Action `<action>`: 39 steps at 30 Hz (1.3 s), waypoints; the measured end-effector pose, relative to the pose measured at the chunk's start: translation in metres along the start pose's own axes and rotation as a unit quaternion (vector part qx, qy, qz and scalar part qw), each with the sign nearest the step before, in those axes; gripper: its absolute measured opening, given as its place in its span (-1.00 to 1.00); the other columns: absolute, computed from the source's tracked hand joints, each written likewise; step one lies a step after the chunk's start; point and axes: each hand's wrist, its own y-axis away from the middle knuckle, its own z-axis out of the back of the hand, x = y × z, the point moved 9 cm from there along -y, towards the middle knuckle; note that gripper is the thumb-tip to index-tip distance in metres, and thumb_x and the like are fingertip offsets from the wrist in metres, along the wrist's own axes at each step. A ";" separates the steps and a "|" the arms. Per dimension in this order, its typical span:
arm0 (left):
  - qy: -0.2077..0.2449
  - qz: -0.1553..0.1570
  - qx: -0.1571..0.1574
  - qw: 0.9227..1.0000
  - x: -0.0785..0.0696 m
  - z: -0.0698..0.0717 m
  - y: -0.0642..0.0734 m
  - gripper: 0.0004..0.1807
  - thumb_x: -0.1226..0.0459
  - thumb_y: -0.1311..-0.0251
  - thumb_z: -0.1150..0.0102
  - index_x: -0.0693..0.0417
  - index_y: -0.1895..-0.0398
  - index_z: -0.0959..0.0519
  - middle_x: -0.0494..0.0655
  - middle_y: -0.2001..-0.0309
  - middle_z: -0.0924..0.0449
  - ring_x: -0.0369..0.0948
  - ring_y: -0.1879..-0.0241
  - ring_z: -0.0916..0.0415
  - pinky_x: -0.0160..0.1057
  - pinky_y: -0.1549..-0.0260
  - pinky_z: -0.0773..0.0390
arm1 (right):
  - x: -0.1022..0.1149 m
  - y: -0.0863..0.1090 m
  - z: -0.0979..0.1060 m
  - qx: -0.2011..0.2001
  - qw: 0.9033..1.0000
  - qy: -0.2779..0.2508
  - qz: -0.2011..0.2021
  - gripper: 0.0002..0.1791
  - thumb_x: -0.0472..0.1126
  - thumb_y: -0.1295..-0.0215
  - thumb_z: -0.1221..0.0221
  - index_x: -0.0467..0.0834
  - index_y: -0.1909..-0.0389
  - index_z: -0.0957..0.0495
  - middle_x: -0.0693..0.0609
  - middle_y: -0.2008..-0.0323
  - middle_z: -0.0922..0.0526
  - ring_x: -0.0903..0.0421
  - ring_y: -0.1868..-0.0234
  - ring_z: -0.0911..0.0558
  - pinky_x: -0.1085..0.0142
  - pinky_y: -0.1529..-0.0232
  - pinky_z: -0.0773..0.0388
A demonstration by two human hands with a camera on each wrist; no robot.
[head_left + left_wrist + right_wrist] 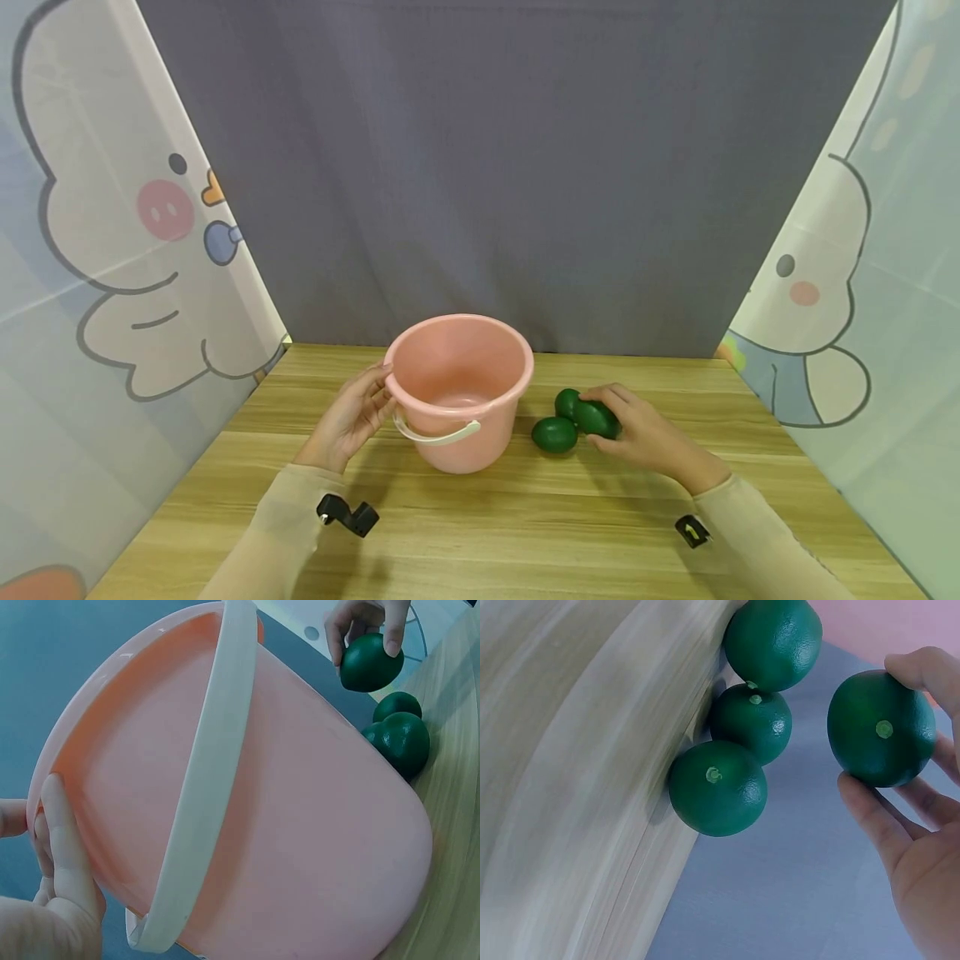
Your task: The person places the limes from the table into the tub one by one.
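A pink bucket stands upright on the wooden table, its white handle hanging down on the near side. My left hand holds the bucket's rim at the left, thumb and fingers at the edge. To the bucket's right, my right hand grips a dark green avocado between thumb and fingers, raised off the table in the right wrist view. Three more avocados lie close together on the table; the right wrist view shows a near avocado, a middle avocado and a far avocado.
The light wooden table reaches back to a dark grey curtain. Printed cloth walls with cartoon animals stand at both sides. Small black mounts sit on both wrists.
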 end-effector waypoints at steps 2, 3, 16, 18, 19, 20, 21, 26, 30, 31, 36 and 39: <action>-0.003 -0.001 -0.003 1.000 0.000 0.000 0.000 -0.88 0.29 -0.50 -0.04 0.12 0.02 -0.49 -0.08 0.25 -0.49 -0.31 0.35 -0.53 -0.53 0.39 -0.69 | 0.000 0.000 0.001 -0.003 1.000 0.001 -0.001 -0.36 -0.24 -0.05 -0.51 -0.22 -0.17 -0.49 -0.11 -0.06 -0.56 0.01 0.06 -0.63 0.14 0.21 -0.75; -0.004 -0.001 -0.004 1.000 0.000 0.000 0.000 -0.88 0.29 -0.50 -0.04 0.12 0.02 -0.48 -0.08 0.25 -0.49 -0.31 0.35 -0.53 -0.53 0.39 -0.69 | 0.000 -0.001 0.001 -0.005 1.000 0.001 0.000 -0.35 -0.24 -0.05 -0.51 -0.22 -0.18 -0.49 -0.12 -0.06 -0.56 0.01 0.05 -0.63 0.13 0.21 -0.75; -0.008 -0.002 -0.003 1.000 0.000 0.001 -0.001 -0.83 0.29 -0.48 -0.06 0.13 -0.03 -0.45 -0.07 0.23 -0.50 -0.31 0.36 -0.53 -0.53 0.38 -0.70 | 0.005 -0.006 0.007 -0.041 0.999 0.000 0.028 -0.33 -0.25 -0.01 -0.50 -0.26 -0.18 -0.48 -0.16 -0.11 -0.54 -0.03 0.00 -0.61 0.11 0.20 -0.76; -0.007 -0.002 -0.002 1.000 0.001 0.001 -0.001 -0.83 0.29 -0.48 -0.06 0.13 -0.04 -0.45 -0.07 0.23 -0.50 -0.31 0.36 -0.53 -0.53 0.39 -0.70 | 0.004 -0.006 0.008 -0.043 0.999 -0.001 0.026 -0.32 -0.25 0.00 -0.50 -0.25 -0.18 -0.48 -0.17 -0.12 -0.53 -0.03 -0.01 -0.60 0.11 0.18 -0.76; -0.007 -0.001 -0.003 1.000 0.001 0.001 -0.001 -0.83 0.29 -0.48 -0.06 0.14 -0.03 -0.45 -0.07 0.23 -0.50 -0.31 0.37 -0.53 -0.53 0.39 -0.70 | 0.004 -0.006 0.008 -0.044 0.999 -0.002 0.026 -0.32 -0.25 0.00 -0.50 -0.25 -0.18 -0.48 -0.18 -0.13 -0.53 -0.03 -0.01 -0.60 0.11 0.18 -0.76; -0.006 -0.002 -0.002 1.000 0.001 0.001 -0.001 -0.83 0.29 -0.48 -0.06 0.14 -0.04 -0.44 -0.07 0.23 -0.50 -0.32 0.37 -0.53 -0.53 0.39 -0.69 | 0.004 -0.006 0.008 -0.045 0.999 -0.002 0.025 -0.32 -0.25 -0.01 -0.50 -0.24 -0.19 -0.48 -0.17 -0.13 -0.52 -0.02 -0.02 -0.59 0.11 0.17 -0.76; -0.006 -0.002 -0.003 1.000 0.001 0.001 -0.001 -0.83 0.29 -0.48 -0.06 0.14 -0.04 -0.44 -0.07 0.23 -0.50 -0.32 0.37 -0.54 -0.53 0.39 -0.69 | 0.004 -0.007 0.009 -0.045 0.999 -0.002 0.023 -0.32 -0.24 -0.01 -0.50 -0.23 -0.19 -0.48 -0.17 -0.14 -0.52 -0.02 -0.03 -0.59 0.11 0.16 -0.76; -0.003 -0.003 0.001 1.000 0.001 0.001 -0.001 -0.81 0.30 -0.49 -0.04 0.15 -0.08 -0.43 -0.07 0.23 -0.50 -0.33 0.38 -0.54 -0.54 0.40 -0.69 | 0.005 -0.008 0.011 -0.048 0.999 -0.003 0.020 -0.33 -0.20 -0.05 -0.48 -0.22 -0.20 -0.47 -0.18 -0.17 -0.51 -0.03 -0.05 -0.59 0.10 0.15 -0.76; -0.005 -0.007 0.002 1.000 0.000 0.000 0.000 -0.79 0.31 -0.50 -0.02 0.17 -0.10 -0.41 -0.06 0.24 -0.50 -0.33 0.40 -0.55 -0.53 0.41 -0.69 | 0.007 -0.010 0.014 -0.051 0.998 -0.004 0.020 -0.32 -0.20 -0.06 -0.49 -0.20 -0.22 -0.47 -0.16 -0.19 -0.49 -0.03 -0.07 -0.58 0.10 0.13 -0.76; -0.006 -0.009 0.001 1.000 0.000 0.001 0.000 -0.79 0.31 -0.50 -0.02 0.18 -0.10 -0.40 -0.06 0.24 -0.50 -0.33 0.40 -0.55 -0.53 0.42 -0.69 | 0.007 -0.011 0.014 -0.051 0.998 -0.004 0.019 -0.32 -0.19 -0.06 -0.48 -0.20 -0.22 -0.47 -0.15 -0.20 -0.48 -0.03 -0.08 -0.58 0.10 0.12 -0.76; -0.017 -0.012 -0.006 1.000 -0.001 0.001 -0.001 -0.78 0.31 -0.49 -0.03 0.18 -0.10 -0.38 -0.09 0.29 -0.51 -0.35 0.43 -0.55 -0.54 0.43 -0.69 | 0.008 -0.012 0.016 -0.057 0.998 -0.003 0.020 -0.33 -0.18 -0.07 -0.48 -0.18 -0.23 -0.47 -0.15 -0.21 -0.48 -0.04 -0.12 -0.55 0.09 0.08 -0.75; -0.022 -0.012 -0.008 1.000 0.000 0.000 -0.001 -0.77 0.31 -0.49 -0.03 0.18 -0.11 -0.37 -0.11 0.31 -0.51 -0.36 0.44 -0.54 -0.54 0.43 -0.69 | 0.009 -0.012 0.017 -0.061 0.998 -0.002 0.024 -0.32 -0.19 -0.07 -0.48 -0.18 -0.23 -0.47 -0.17 -0.21 -0.49 -0.06 -0.14 -0.55 0.08 0.07 -0.75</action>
